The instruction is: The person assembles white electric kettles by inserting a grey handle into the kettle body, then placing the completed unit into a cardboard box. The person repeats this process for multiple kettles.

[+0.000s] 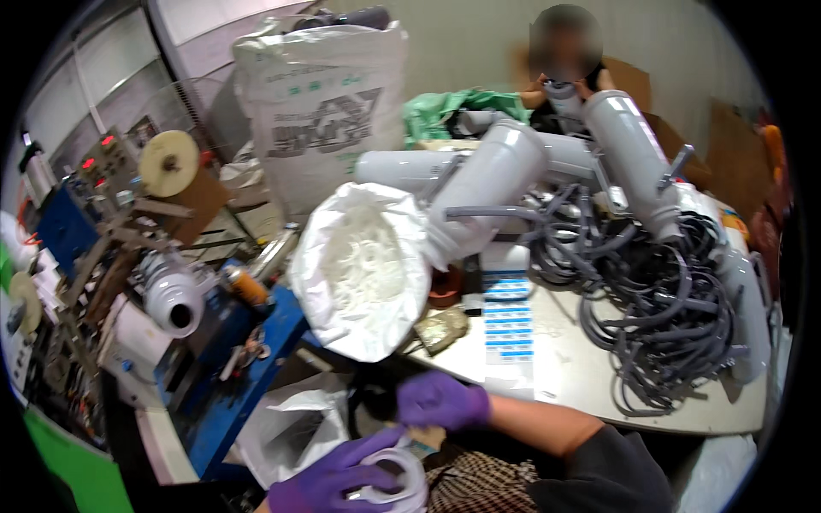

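My left hand (pixel 338 474), in a purple glove, is wrapped round a pale, ring-shaped plastic part (pixel 414 480) at the lower edge, over my lap. Just above and to the right, my right hand (pixel 442 400), also in a purple glove, is closed with its fingers bent in. What it grips, if anything, is hidden by the fingers. A small tan piece (pixel 425 439) shows between the two hands, and I cannot make out its kind. Beside my left hand hangs an open white bag (pixel 295 419) with a dark inside.
A white sack (pixel 363 265) of pale rings stands beyond my hands. Grey cylinders (pixel 496 184) and coiled grey hoses (pixel 658 325) lie on the white table (pixel 590 389) with a blue-and-white label sheet (pixel 509 316). A machine (pixel 171 295) fills the left. A person (pixel 564 60) works opposite.
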The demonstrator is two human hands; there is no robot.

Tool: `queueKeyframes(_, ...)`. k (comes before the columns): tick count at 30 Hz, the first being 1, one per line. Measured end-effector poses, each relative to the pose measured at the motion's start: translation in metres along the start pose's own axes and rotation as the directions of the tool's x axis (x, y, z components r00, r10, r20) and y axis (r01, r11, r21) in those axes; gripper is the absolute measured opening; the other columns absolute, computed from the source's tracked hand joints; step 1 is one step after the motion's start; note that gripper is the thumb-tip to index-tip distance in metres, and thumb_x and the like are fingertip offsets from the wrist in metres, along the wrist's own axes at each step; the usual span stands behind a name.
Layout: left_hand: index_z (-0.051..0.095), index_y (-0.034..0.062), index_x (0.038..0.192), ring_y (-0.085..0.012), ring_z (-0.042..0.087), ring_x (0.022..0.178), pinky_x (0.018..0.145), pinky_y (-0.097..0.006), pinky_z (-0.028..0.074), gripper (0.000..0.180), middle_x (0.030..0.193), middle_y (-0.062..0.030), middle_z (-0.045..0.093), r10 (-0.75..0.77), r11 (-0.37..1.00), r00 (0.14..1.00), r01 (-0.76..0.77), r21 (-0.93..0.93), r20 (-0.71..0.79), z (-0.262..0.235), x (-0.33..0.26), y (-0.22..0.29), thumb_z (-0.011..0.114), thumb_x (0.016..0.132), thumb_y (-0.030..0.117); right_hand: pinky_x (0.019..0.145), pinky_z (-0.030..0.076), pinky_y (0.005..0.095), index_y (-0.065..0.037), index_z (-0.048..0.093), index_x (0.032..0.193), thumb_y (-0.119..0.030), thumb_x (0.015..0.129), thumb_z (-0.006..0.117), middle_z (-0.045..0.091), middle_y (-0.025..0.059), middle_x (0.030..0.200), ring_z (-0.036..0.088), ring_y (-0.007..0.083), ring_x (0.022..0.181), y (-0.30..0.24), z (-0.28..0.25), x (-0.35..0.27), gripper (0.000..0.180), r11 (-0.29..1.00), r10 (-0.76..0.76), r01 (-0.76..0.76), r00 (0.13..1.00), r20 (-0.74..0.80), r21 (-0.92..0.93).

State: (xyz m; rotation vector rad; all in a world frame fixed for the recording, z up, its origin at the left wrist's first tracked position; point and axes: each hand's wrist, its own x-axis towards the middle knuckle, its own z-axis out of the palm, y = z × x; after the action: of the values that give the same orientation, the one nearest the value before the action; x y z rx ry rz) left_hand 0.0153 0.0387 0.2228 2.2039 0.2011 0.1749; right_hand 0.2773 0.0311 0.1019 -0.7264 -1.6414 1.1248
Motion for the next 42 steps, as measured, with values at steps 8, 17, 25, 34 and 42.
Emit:
queueKeyframes(8,0.066,0.0021,0.1,-0.0246,0.064,0.099,0.088,-0.035,0.051,0.057,0.105,-0.01,0.062,-0.084,0.988,0.717,0.152,0.037,-0.692,-0.066,-0.062,-0.027,0.088,0.061,0.038,0.066,0.055,0.0497,-0.012,0.077,0.091,-0.027,0.091,0.055,0.073,0.0165,0.097,0.072,0.0359,0.087,0.125,-0.075,0.066,0.027,0.178,0.204,-0.322,0.936,-0.286,-0.93)
queueKeyframes(17,0.063,0.0051,0.126,-0.0262,0.066,0.106,0.093,-0.042,0.055,0.048,0.115,-0.0132,0.066,-0.611,0.738,0.358,-0.064,-0.671,-0.706,-0.019,-0.129,-0.208,0.057,0.096,0.042,0.065,0.05,0.0468,-0.013,0.066,0.078,-0.026,0.086,0.067,0.062,0.0107,0.077,0.065,0.0325,0.074,0.062,-0.105,0.0,0.016,0.364,-0.452,-0.096,0.851,-0.266,-0.926)
queueKeyframes(25,0.07,0.0026,0.111,-0.0254,0.072,0.091,0.087,-0.038,0.058,0.039,0.103,-0.0136,0.073,-0.702,0.608,0.408,-0.085,-0.79,-0.584,-0.002,-0.133,-0.241,0.056,0.1,0.037,0.073,0.053,0.0471,-0.009,0.067,0.104,-0.021,0.089,0.063,0.068,0.0132,0.091,0.069,0.0338,0.088,-0.006,-0.256,-0.103,0.02,-0.395,-0.314,-0.797,0.584,-0.748,-0.457)
queueKeyframes(34,0.069,0.0032,0.12,-0.0243,0.07,0.101,0.094,-0.037,0.056,0.041,0.112,-0.0129,0.072,-0.623,0.669,0.485,-0.078,-0.739,-0.614,0.005,-0.131,-0.217,0.055,0.1,0.037,0.08,0.051,0.0392,-0.004,0.069,0.114,-0.017,0.092,0.071,0.069,0.0128,0.092,0.066,0.0271,0.087,0.013,-0.283,-0.166,0.026,0.516,-0.693,-0.531,0.203,-0.692,-0.672)
queueKeyframes(42,0.066,-0.0007,0.127,-0.0185,0.062,0.113,0.102,-0.034,0.048,0.039,0.124,-0.0101,0.067,-0.615,0.721,0.357,-0.108,-0.685,-0.703,0.017,-0.149,-0.252,0.054,0.103,0.028,0.066,0.045,0.0285,-0.006,0.064,0.096,0.002,0.095,0.063,0.055,0.0011,0.077,0.051,0.0118,0.069,-0.072,-0.266,-0.066,0.008,0.395,-0.762,-0.179,0.484,-0.431,-0.901)
